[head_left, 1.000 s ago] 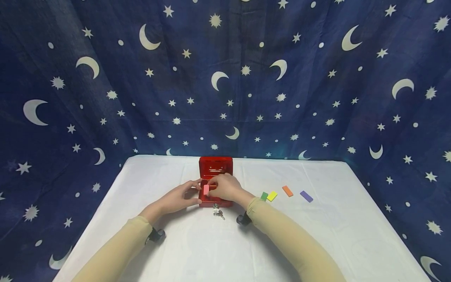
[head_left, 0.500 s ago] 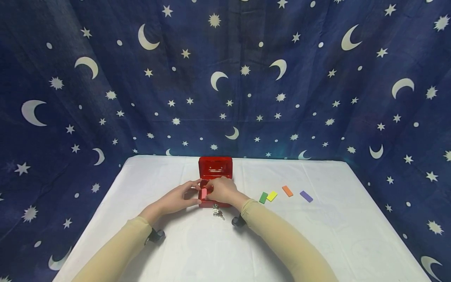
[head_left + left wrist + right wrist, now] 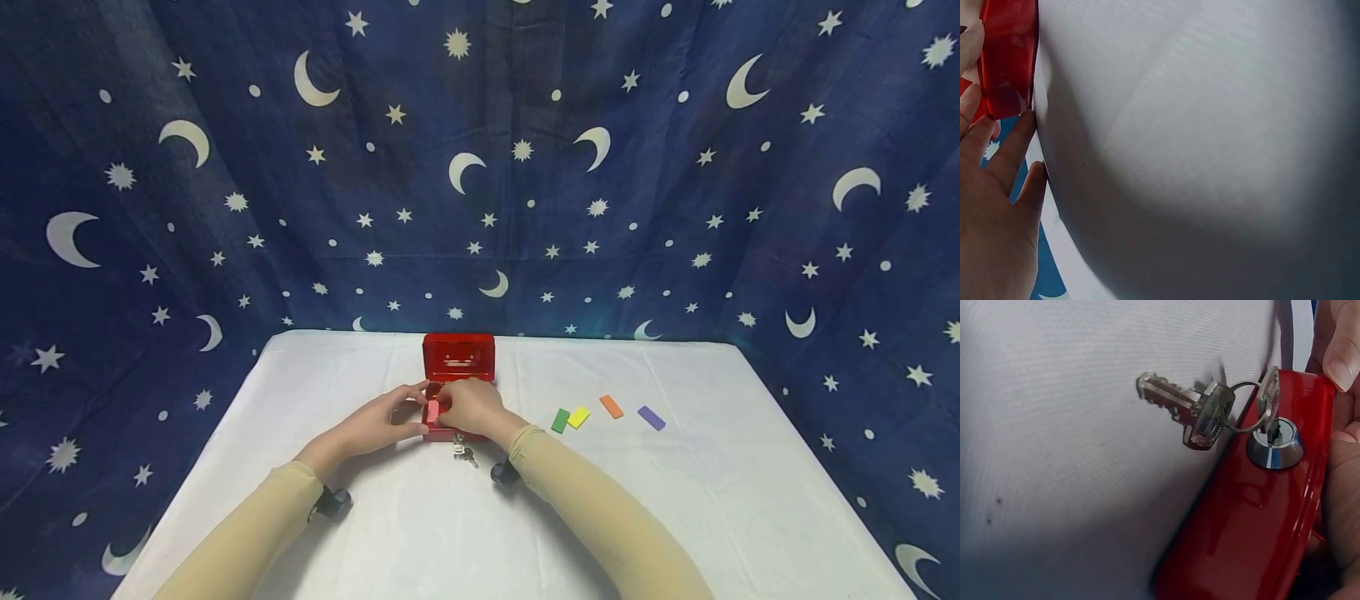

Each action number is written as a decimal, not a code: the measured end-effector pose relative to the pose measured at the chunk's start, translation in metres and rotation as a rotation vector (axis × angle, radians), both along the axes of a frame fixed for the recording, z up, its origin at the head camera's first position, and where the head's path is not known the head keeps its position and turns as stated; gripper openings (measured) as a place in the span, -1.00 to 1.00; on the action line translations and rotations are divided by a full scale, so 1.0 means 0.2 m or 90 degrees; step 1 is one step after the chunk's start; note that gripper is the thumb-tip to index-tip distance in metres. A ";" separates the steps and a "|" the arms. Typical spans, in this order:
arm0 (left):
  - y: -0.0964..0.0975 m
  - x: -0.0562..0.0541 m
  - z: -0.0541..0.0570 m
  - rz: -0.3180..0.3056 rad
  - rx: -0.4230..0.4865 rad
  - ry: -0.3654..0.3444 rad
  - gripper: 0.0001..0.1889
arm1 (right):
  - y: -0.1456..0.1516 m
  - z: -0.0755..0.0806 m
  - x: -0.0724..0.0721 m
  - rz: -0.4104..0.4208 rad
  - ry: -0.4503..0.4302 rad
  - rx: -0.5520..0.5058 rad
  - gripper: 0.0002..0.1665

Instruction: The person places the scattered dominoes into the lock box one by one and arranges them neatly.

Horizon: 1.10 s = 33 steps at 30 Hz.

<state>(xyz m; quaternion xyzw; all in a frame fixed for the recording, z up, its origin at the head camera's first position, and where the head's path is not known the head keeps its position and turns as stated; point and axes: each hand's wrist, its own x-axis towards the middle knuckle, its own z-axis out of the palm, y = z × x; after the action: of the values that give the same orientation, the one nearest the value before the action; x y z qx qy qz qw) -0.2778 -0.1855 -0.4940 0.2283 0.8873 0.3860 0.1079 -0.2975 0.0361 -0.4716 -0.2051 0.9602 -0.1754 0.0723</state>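
A small red cash box (image 3: 459,357) stands with its lid raised at the back of the table. My left hand (image 3: 380,422) holds its left end, thumb at the front corner and fingertips toward the back corner. In the left wrist view, those fingers (image 3: 1013,150) reach the end of the red side wall. My right hand (image 3: 476,408) dips into the box and pinches a flat pink block (image 3: 432,412) near the left inner wall. A key sits in the front lock (image 3: 1275,444), and a second key (image 3: 1175,403) hangs from its ring.
To the right of the box lie flat blocks: a green block (image 3: 560,421) beside a yellow block (image 3: 579,417), then an orange block (image 3: 611,407) and a purple block (image 3: 652,417). A white cloth covers the table (image 3: 420,533). A dark blue star-patterned curtain (image 3: 480,167) hangs behind.
My right hand has moved slightly left and toward me, lowering the pink block further into the box. More of the green block now shows. My left hand stays where it was.
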 end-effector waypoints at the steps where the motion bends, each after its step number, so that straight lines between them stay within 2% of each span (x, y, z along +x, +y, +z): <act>1: 0.00 0.00 0.00 0.001 0.000 -0.003 -0.56 | 0.00 0.00 0.00 0.000 0.001 0.000 -0.50; 12: 0.00 0.00 -0.02 -0.002 0.002 -0.007 -0.55 | -0.01 -0.03 0.00 0.004 0.022 -0.008 -0.54; 33: 0.00 -0.01 -0.01 -0.001 0.002 0.000 -0.54 | 0.00 -0.04 0.00 0.013 0.026 -0.003 -0.50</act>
<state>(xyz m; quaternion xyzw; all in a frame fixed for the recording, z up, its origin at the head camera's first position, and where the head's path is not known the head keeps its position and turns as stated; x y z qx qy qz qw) -0.2790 -0.1859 -0.4957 0.2292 0.8866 0.3870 0.1081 -0.2978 0.0358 -0.4789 -0.2188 0.9589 -0.1725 0.0541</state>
